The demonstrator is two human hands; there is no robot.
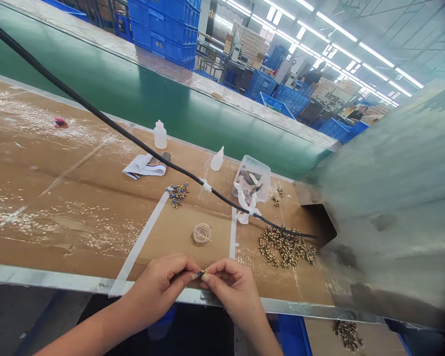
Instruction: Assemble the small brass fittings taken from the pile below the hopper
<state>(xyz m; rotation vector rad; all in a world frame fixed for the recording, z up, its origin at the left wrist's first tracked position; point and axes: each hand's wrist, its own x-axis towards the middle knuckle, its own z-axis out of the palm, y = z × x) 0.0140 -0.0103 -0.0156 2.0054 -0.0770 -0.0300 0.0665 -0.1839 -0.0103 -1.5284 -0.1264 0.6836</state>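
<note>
Between the fingertips of both hands is a small dark and blue part [201, 273], near the table's front edge. My left hand [166, 282] pinches it from the left, and my right hand [228, 284] pinches its right side. Just beyond them stands a small clear cup [202, 233] with a thin stick in it. A small pile of blue and gold parts [177, 194] lies farther back on the left. To the right spreads a large pile of gold and dark parts [285, 246].
A black cable [152, 151] crosses above the cardboard-covered table [77, 222]. Two white bottles [160, 135], a folded white strip [144, 167] and a clear plastic box [251, 179] stand or lie at the back. Beyond runs a green belt [193, 116]; a metal housing [385, 207] is at right.
</note>
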